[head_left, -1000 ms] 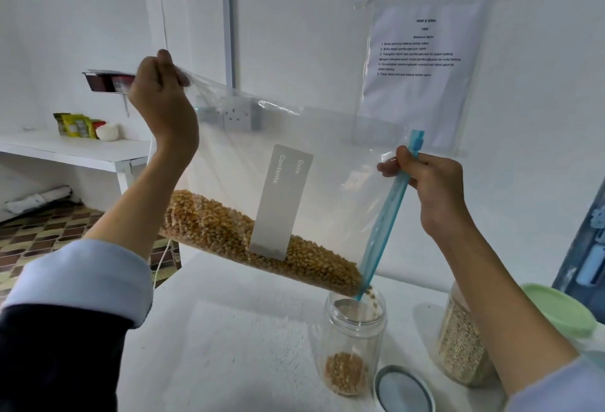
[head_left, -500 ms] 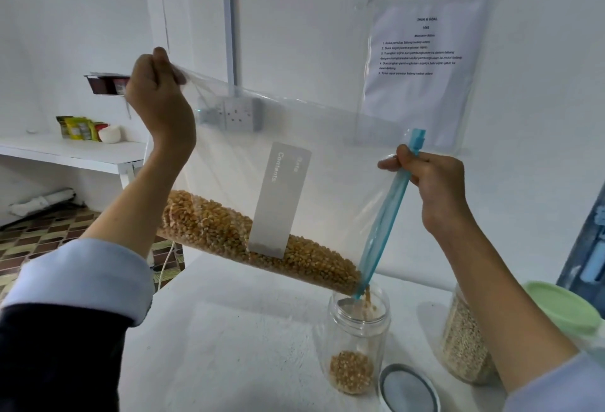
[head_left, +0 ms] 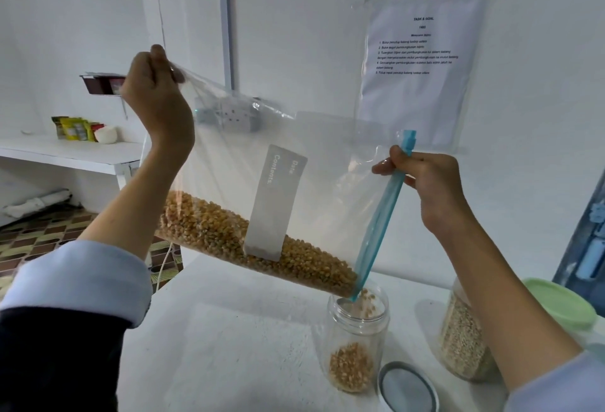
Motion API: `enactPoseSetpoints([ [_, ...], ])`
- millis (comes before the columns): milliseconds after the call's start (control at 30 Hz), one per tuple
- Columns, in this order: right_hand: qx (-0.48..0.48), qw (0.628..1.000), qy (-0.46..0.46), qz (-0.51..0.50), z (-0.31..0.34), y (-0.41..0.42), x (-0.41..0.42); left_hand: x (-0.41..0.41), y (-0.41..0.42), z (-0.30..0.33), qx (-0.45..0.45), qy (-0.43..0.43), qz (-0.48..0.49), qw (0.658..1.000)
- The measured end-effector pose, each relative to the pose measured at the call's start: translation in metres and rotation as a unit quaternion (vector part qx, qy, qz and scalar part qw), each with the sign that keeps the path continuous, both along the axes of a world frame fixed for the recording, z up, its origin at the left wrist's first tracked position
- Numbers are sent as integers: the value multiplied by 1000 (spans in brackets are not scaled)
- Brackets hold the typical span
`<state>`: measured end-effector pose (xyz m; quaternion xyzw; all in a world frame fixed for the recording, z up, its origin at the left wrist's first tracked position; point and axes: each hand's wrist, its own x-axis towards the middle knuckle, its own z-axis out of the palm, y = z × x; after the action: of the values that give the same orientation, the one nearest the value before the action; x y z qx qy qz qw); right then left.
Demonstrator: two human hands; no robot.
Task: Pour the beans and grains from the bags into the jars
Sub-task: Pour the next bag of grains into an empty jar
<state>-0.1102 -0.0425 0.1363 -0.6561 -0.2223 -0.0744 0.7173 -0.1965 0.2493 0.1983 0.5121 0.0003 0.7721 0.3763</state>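
Observation:
A clear zip bag (head_left: 330, 182) with a blue seal strip hangs tilted over the table, yellow corn kernels (head_left: 229, 234) heaped along its lower edge. My left hand (head_left: 154, 90) pinches the raised bottom corner of the bag. My right hand (head_left: 429, 182) grips the blue seal strip near its upper end. The low open corner sits just above the mouth of a small clear jar (head_left: 357, 336), and kernels are falling into it. A shallow layer of corn lies at the jar's bottom.
The jar's round lid (head_left: 407, 390) lies on the white table (head_left: 229, 346) beside it. A larger jar of pale grains (head_left: 465, 346) and a green lid (head_left: 559, 303) stand at right. A shelf with packets (head_left: 78, 128) is at far left.
The pile of kernels in the small jar has grown a little. The bag's raised corner has lifted slightly. Both hands keep their grip.

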Motion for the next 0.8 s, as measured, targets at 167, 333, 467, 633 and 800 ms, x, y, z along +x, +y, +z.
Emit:
enactPoseSetpoints([
  [167, 5, 1000, 1, -7, 3, 1, -1, -2, 1, 1, -5, 2, 6, 1000],
  [333, 13, 1000, -3, -23, 4, 1, 0, -3, 2, 1, -4, -1, 4, 1000],
  [467, -3, 1000, -3, -29, 3, 4, -1, 0, 1, 1, -1, -6, -8, 1000],
  [633, 29, 998, -2, -48, -1, 8, 0, 0, 2, 1, 4, -15, -29, 999],
  [800, 30, 999, -4, -43, -2, 9, 1, 1, 4, -1, -4, -11, -27, 1000],
])
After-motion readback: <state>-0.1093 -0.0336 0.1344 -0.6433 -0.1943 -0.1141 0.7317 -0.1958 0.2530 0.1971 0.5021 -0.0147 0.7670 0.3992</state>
